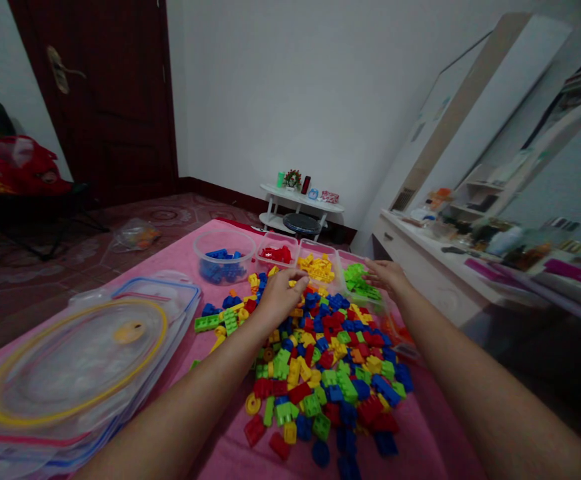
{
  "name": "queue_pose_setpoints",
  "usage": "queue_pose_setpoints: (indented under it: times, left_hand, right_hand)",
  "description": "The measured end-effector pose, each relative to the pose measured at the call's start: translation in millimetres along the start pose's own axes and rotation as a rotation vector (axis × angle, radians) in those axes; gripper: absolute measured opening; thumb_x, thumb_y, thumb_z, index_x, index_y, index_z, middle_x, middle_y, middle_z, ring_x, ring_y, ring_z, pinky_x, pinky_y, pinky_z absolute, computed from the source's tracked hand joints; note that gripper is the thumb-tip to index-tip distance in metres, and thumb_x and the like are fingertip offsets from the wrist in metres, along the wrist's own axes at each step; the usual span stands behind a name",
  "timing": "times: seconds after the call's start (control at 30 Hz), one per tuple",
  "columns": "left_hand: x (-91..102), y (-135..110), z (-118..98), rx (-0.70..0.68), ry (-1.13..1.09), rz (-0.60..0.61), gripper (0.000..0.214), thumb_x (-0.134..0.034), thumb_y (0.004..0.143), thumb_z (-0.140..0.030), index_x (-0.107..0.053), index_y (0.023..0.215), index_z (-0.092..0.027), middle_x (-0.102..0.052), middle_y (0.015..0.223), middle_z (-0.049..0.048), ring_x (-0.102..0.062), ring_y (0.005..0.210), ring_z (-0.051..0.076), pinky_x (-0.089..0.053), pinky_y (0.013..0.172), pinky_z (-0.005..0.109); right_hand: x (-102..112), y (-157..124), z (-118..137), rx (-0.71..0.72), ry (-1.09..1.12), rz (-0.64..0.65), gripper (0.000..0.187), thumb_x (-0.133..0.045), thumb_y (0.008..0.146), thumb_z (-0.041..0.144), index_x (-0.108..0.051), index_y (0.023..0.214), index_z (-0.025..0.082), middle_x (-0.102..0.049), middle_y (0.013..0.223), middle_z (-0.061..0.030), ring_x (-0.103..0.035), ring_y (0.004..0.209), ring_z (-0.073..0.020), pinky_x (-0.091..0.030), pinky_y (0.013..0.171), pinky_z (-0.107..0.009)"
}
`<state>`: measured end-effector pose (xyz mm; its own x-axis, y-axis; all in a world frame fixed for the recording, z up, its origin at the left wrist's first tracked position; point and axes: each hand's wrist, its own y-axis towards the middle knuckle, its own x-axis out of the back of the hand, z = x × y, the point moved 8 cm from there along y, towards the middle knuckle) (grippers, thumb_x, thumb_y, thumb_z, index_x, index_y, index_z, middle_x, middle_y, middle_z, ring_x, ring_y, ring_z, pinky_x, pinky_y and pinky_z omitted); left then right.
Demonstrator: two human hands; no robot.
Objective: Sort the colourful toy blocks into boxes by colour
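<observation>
A heap of small plastic building blocks (323,373) in red, blue, yellow, green and orange lies on a pink cloth (230,460). My left hand (278,293) hovers over the far edge of the heap with fingers curled together; what it holds, if anything, is hidden. My right hand (388,275) reaches over the clear box of green blocks (363,281), fingers bent downward. Beyond the heap stand a round tub of blue blocks (224,257), a box of red blocks (277,252) and a box of yellow blocks (317,265).
Stacked clear lids (78,360), the top one with a yellow ring, lie at the left on the cloth. A dresser (420,267) crowded with items runs along the right. A small white shelf (300,203) and a dark door (105,93) stand at the back.
</observation>
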<state>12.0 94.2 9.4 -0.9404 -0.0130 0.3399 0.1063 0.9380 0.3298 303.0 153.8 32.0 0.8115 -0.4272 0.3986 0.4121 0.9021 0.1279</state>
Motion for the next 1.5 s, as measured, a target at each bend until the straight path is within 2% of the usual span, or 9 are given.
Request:
queue_pose_setpoints:
  times: [0.17, 0.3, 0.37, 0.5, 0.6, 0.8, 1.13, 1.27, 1.5]
  left_hand:
    - [-2.9, -2.9, 3.2, -0.054, 0.162, 0.001, 0.027, -0.053, 0.08, -0.021, -0.069, 0.101, -0.016, -0.069, 0.102, 0.0061, -0.061, 0.094, 0.018, -0.044, 0.09, 0.03]
    - [-14.2, -10.3, -2.1, -0.209, 0.357, 0.053, 0.029, -0.054, 0.079, -0.016, -0.067, 0.104, -0.017, -0.066, 0.108, 0.0068, -0.057, 0.104, 0.02, -0.04, 0.096, 0.033]
    - [-16.0, -11.3, -2.7, -0.224, 0.417, 0.069, 0.027, -0.053, 0.079, -0.016, -0.068, 0.101, -0.017, -0.067, 0.103, 0.0073, -0.058, 0.101, 0.02, -0.042, 0.093, 0.033]
    - [-14.7, -8.8, -5.1, -0.174, 0.457, 0.121, 0.022, -0.053, 0.079, -0.02, -0.071, 0.091, -0.019, -0.07, 0.089, 0.005, -0.061, 0.087, 0.019, -0.046, 0.084, 0.031]
    - [-19.2, -11.3, -11.6, -0.206, 0.456, 0.152, 0.027, -0.054, 0.08, -0.023, -0.069, 0.102, -0.019, -0.067, 0.102, 0.0068, -0.059, 0.097, 0.02, -0.043, 0.091, 0.032]
    - [-50.5, -29.0, -10.3, -0.333, 0.526, 0.307, 0.048, -0.049, 0.085, -0.037, -0.051, 0.129, -0.018, -0.048, 0.133, 0.0121, -0.044, 0.123, 0.025, -0.034, 0.104, 0.038]
    - [-46.9, -22.1, -3.9, -0.302, 0.526, 0.363, 0.023, -0.053, 0.071, -0.01, -0.07, 0.084, -0.018, -0.066, 0.089, 0.0056, -0.059, 0.087, 0.018, -0.045, 0.081, 0.027]
    - [-45.6, -22.4, -2.8, -0.289, 0.529, 0.34, 0.024, -0.051, 0.069, -0.008, -0.07, 0.08, -0.018, -0.068, 0.083, 0.0033, -0.06, 0.082, 0.017, -0.045, 0.078, 0.026]
    - [-48.1, -18.5, -12.1, -0.3, 0.549, 0.275, 0.03, -0.056, 0.074, -0.019, -0.067, 0.101, -0.018, -0.069, 0.1, 0.0061, -0.06, 0.098, 0.021, -0.044, 0.086, 0.031]
  right_hand:
    - [-32.1, -21.4, 5.2, 0.161, -0.143, 0.051, 0.017, -0.07, 0.062, 0.025, -0.066, 0.075, 0.015, -0.068, 0.074, -0.0053, -0.063, 0.069, -0.0171, -0.049, 0.059, -0.024]
    - [-86.9, -78.6, 22.0, 0.419, -0.336, 0.324, 0.02, -0.063, 0.066, 0.021, -0.071, 0.084, 0.016, -0.069, 0.076, -0.0043, -0.061, 0.066, -0.016, -0.049, 0.064, -0.027]
    - [-100.1, -103.9, 26.0, 0.492, -0.428, 0.356, 0.027, -0.063, 0.066, 0.019, -0.071, 0.092, 0.018, -0.07, 0.086, -0.0043, -0.061, 0.07, -0.0161, -0.049, 0.068, -0.028]
    - [-86.4, -119.9, 27.9, 0.551, -0.558, 0.167, 0.03, -0.056, 0.072, 0.019, -0.07, 0.099, 0.02, -0.068, 0.101, -0.0047, -0.061, 0.089, -0.0195, -0.046, 0.084, -0.033]
    - [-68.0, -111.5, 18.1, 0.519, -0.651, 0.076, 0.035, -0.048, 0.074, 0.011, -0.069, 0.1, 0.019, -0.067, 0.109, -0.0055, -0.057, 0.104, -0.0212, -0.041, 0.095, -0.033]
    - [-70.9, -103.2, -10.3, 0.466, -0.733, 0.224, 0.051, -0.041, 0.071, 0.004, -0.061, 0.118, 0.012, -0.061, 0.121, -0.0109, -0.053, 0.114, -0.0218, -0.035, 0.102, -0.033]
    - [-85.8, -126.8, -1.5, 0.536, -0.524, 0.505, 0.042, -0.051, 0.064, 0.007, -0.067, 0.1, 0.022, -0.068, 0.105, -0.0018, -0.058, 0.1, -0.0197, -0.042, 0.09, -0.03]
    - [-85.5, -133.5, 5.6, 0.562, -0.569, 0.468, 0.034, -0.054, 0.064, 0.008, -0.069, 0.093, 0.02, -0.069, 0.097, -0.0033, -0.06, 0.092, -0.0191, -0.043, 0.082, -0.028]
    - [-86.0, -134.3, 1.2, 0.497, -0.597, 0.372, 0.03, -0.052, 0.066, 0.008, -0.068, 0.09, 0.015, -0.069, 0.086, -0.0048, -0.061, 0.079, -0.0184, -0.044, 0.072, -0.026]
